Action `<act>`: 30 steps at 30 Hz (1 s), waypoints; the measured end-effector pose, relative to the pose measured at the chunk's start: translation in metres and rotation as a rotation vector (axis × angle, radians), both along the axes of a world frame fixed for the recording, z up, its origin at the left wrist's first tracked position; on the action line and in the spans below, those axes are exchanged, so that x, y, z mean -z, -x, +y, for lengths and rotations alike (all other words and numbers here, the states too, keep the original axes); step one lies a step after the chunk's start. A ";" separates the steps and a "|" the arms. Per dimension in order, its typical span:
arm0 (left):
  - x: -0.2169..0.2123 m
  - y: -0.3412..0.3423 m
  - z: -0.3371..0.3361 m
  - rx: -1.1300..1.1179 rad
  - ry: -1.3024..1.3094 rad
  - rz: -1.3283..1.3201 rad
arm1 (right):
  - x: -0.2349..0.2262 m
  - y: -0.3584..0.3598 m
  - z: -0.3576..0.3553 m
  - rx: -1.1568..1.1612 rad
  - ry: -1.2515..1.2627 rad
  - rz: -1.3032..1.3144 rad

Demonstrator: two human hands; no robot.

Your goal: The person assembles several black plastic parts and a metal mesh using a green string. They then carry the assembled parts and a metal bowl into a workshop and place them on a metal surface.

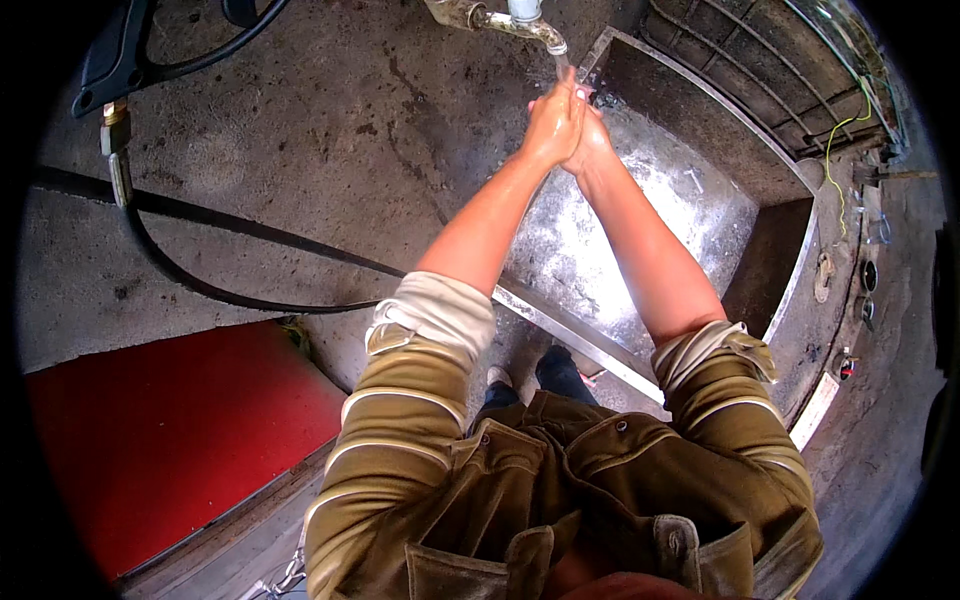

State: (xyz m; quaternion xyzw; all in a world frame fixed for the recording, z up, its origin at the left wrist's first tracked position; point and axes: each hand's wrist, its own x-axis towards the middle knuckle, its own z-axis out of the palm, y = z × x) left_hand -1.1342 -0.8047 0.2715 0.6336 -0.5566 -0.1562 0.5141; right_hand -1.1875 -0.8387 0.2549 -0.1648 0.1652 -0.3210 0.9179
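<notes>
Tap (515, 22) at the top centre of the frame, a grimy metal spout angled down to the right, with a thin stream of water (562, 66) falling from its mouth. My hands sit directly under that stream, just below and slightly right of the spout.

Both my arms reach straight out from the lower middle of the frame, bare from the rolled cuffs up, converging to a point at the upper centre. Left hand (552, 122) and right hand (590, 140) are pressed together, palm against palm, fingers extended and lying flat against each other. Neither hand has hold of anything but the other; the fingers are neither spread nor curled into a grip. Skin looks wet and shiny. The stream meets the fingertips of the pair at their top edge.

Below the hands, a sunken metal trough (660, 215), its floor bright and wet, running from upper centre toward the right of the frame. A metal grate (745, 70) lies beyond it at upper right.

Left of my arms, rough grey concrete ground (300, 130). A black hose (200, 285) curves across it from a black spray gun (115, 60) with a brass fitting at upper left. A red mat (170, 440) fills the lower left.

My olive jacket (560, 490) with pale stripes on the sleeves takes up the bottom centre.
</notes>
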 end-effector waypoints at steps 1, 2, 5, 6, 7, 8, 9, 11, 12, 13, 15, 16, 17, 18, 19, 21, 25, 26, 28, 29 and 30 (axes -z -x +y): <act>-0.002 -0.005 -0.001 -0.045 -0.079 -0.265 | -0.005 0.000 0.002 -0.044 -0.031 -0.041; -0.006 -0.012 -0.003 -0.090 -0.159 -0.530 | -0.011 -0.002 0.003 0.072 -0.172 0.066; -0.015 -0.017 -0.008 -0.144 -0.313 -0.678 | -0.017 -0.018 -0.003 0.270 -0.108 0.393; -0.015 -0.019 -0.012 -0.150 -0.346 -0.618 | -0.049 -0.017 0.008 0.323 -0.111 0.538; -0.018 -0.022 -0.016 -0.157 -0.378 -0.559 | -0.045 -0.020 0.004 0.276 -0.061 0.486; -0.018 -0.028 -0.018 -0.135 -0.382 -0.412 | -0.038 -0.022 -0.002 0.227 -0.011 0.433; -0.014 -0.035 -0.023 -0.112 -0.375 -0.269 | -0.038 -0.022 -0.009 0.181 0.045 0.375; -0.020 -0.040 -0.025 -0.045 -0.254 0.269 | -0.033 -0.018 -0.019 -0.068 -0.002 -0.047; -0.030 -0.025 -0.029 0.029 -0.115 0.666 | -0.015 -0.013 -0.038 -0.176 0.011 -0.350; -0.037 -0.010 -0.026 0.100 0.017 1.062 | -0.004 -0.011 -0.049 -0.297 0.013 -0.651; -0.044 0.005 -0.004 0.207 0.304 1.814 | -0.026 -0.034 -0.033 0.021 -0.094 -0.282; -0.039 0.011 0.004 0.388 0.232 1.829 | -0.028 -0.045 -0.035 0.090 -0.175 -0.275; -0.035 0.018 0.014 0.436 0.217 1.804 | -0.033 -0.057 -0.040 0.158 -0.257 -0.267; -0.035 0.030 0.025 0.494 0.198 1.782 | -0.036 -0.065 -0.052 0.225 -0.270 -0.211; -0.037 0.052 0.030 0.413 0.162 1.777 | -0.031 -0.068 -0.071 0.306 -0.285 -0.143; -0.050 0.077 0.052 0.219 0.042 1.740 | -0.021 -0.072 -0.072 0.382 -0.024 0.145; -0.044 0.097 0.066 -0.121 -0.030 1.235 | -0.014 -0.065 -0.057 0.432 1.064 0.945; -0.032 0.090 0.055 -0.195 0.013 1.068 | -0.015 -0.060 -0.051 0.469 1.294 1.108; -0.034 0.073 0.028 -0.333 -0.050 0.909 | -0.012 -0.036 -0.047 0.385 1.640 1.388; -0.011 0.046 0.014 -0.472 -0.100 0.952 | -0.021 -0.037 -0.038 0.263 1.600 1.331; 0.002 0.025 -0.001 -0.416 -0.020 0.739 | -0.021 -0.025 -0.042 0.149 1.557 1.316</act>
